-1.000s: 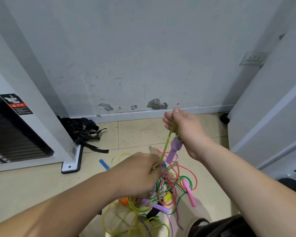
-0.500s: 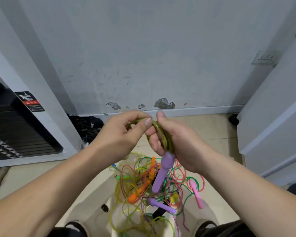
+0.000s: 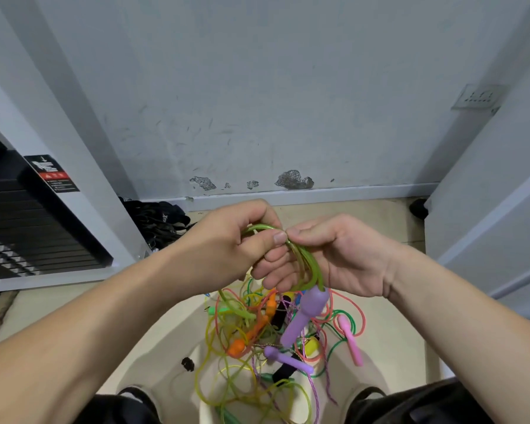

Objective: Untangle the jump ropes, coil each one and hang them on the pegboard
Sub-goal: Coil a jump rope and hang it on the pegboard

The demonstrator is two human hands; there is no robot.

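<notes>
While held up above the floor, gripped from both sides: yellow-green rope coil, several loops, standing roughly on edge, arcing from upper left down to lower right. Left hand: fingers curled, thumb and forefinger pinching the top arc of the coil. Right hand: fingers curled through the loops, thumb tip laid on the same arc, just beside the left thumb. Hanging from the bottom of the coil, just under the right palm: one purple handle, rope end up, long axis slanting down and to the left.

Directly below, on the floor between the person's knees: tangle of ropes in yellow, green, coral and purple. Counted among it:
- a second purple handle, lying flat, pointing lower right
- one pink handle at the tangle's right edge, pointing lower right
- two orange handles, roughly end to end on a slant
- one yellow handle
- two black handles

Others too buried to count.

By the wall's skirting, to the left: heap of black straps. Further left: black weight stack bearing a warning label.
</notes>
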